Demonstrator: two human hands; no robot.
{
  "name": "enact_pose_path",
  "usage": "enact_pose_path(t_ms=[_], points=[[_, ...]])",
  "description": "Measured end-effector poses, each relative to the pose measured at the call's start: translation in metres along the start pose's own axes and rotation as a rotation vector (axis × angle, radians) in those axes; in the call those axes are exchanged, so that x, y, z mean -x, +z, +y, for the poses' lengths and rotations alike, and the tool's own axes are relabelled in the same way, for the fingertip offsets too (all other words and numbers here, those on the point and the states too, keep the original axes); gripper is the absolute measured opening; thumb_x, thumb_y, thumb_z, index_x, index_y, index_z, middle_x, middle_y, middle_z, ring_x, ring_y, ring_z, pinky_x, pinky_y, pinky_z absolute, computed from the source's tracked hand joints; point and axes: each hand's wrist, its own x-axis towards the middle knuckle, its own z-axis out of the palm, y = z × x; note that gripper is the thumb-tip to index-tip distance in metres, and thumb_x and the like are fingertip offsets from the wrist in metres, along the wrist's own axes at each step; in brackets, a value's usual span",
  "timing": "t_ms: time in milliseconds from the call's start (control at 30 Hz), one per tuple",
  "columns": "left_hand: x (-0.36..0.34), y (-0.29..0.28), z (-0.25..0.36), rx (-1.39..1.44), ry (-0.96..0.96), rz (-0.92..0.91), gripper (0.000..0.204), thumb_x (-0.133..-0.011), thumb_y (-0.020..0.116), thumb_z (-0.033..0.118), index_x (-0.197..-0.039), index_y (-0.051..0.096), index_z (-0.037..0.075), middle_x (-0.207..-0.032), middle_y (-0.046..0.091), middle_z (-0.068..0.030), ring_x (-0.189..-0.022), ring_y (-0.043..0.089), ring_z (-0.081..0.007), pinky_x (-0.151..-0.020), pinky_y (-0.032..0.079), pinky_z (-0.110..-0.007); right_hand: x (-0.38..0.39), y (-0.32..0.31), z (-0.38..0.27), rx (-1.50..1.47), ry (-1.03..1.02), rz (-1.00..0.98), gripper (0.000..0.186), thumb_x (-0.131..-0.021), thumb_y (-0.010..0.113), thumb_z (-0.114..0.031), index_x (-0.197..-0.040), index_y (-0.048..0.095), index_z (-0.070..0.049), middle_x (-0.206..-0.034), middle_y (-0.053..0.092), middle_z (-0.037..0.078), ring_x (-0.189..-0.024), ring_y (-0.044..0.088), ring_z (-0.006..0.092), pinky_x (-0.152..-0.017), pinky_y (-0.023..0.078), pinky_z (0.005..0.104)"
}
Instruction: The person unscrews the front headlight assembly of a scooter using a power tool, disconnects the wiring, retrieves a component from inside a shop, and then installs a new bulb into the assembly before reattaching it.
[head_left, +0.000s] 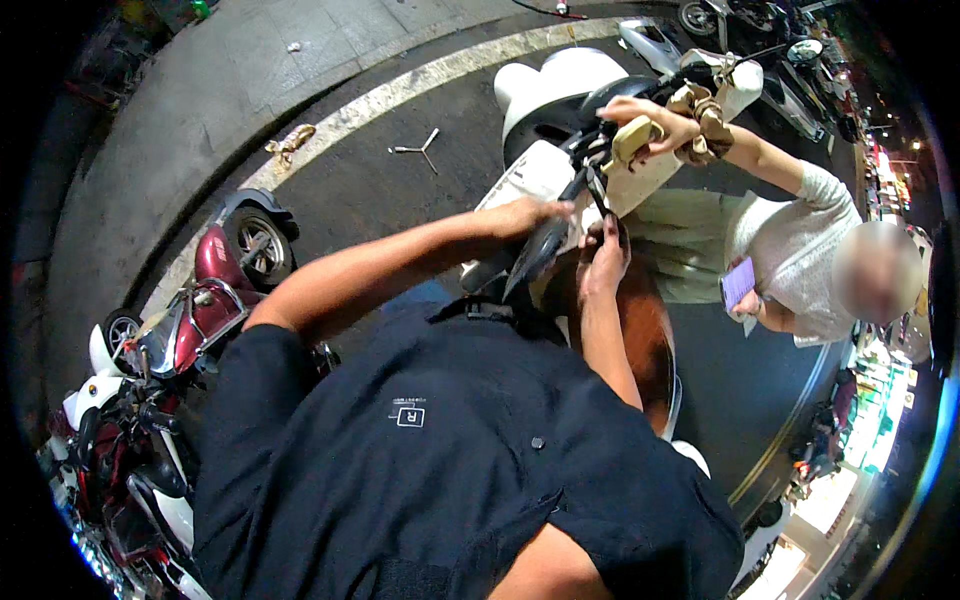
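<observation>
My left hand (525, 218) has its fingers curled on a dark elongated part (545, 245) at the handlebar of a white scooter (525, 190). My right hand (605, 255) is raised beside it, fingers closed on a narrow black part (598, 190); exactly what that part is cannot be made out. A co-worker or other person's hand (670, 130) rests above mine near the handlebar, with a tan item (633, 140) under the fingers and a brown scrunchie-like band (700, 125) at the wrist. The brown seat or body (650, 360) of the scooter shows below my right forearm.
The other person (790, 250) stands at the right, holding a purple phone (738, 282). A red scooter (210, 300) and more scooters (130, 480) line the left. A cross-shaped wrench (428, 150) and a crumpled item (290, 145) lie on the road beside the kerb.
</observation>
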Motion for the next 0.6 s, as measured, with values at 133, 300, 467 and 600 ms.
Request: enact_pose_path(t_ms=[133,300,467,600], points=[[0.011,-0.002,0.007,-0.034,-0.008,-0.008,0.042,-0.087,0.062,0.045,-0.093,0.063,0.003,-0.075,0.062,-0.0097,-0.059,0.059,-0.0173,-0.052,0.047,-0.031,0.013,0.011,-0.007,0.011,-0.115,-0.045,0.016,-0.09,0.059,-0.019,-0.095,0.06,-0.003,-0.07,0.055,0.002,-0.056,0.049,0.0118,-0.052,0.041,0.0255],[0.002,-0.017,0.011,-0.205,0.291,-0.188,0.024,-0.084,0.061,0.013,-0.104,0.062,0.0,-0.097,0.061,-0.0106,-0.079,0.064,-0.0215,-0.07,0.052,-0.032,0.003,0.031,0.004,-0.165,-0.292,0.098,0.015,-0.091,0.056,-0.014,-0.091,0.062,0.001,-0.065,0.054,0.002,-0.05,0.045,0.0108,-0.046,0.036,0.0267],[-0.01,-0.013,0.03,-0.005,0.066,-0.119,0.018,-0.087,0.063,0.022,-0.092,0.064,0.005,-0.071,0.062,-0.0059,-0.061,0.062,-0.0189,-0.057,0.051,-0.031,-0.016,0.042,0.016,-0.308,-0.321,0.348,0.014,-0.089,0.058,-0.014,-0.088,0.062,-0.001,-0.065,0.054,0.001,-0.048,0.045,0.0093,-0.043,0.033,0.0252],[-0.027,-0.01,0.029,0.124,-0.032,-0.089,0.028,-0.095,0.053,0.033,-0.092,0.062,0.006,-0.07,0.064,-0.0058,-0.052,0.06,-0.0183,-0.05,0.052,-0.033,-0.022,0.04,0.014,-0.336,-0.305,0.453,0.013,-0.091,0.059,-0.014,-0.094,0.061,-0.001,-0.078,0.06,0.003,-0.055,0.052,0.0117,-0.043,0.037,0.0264]])
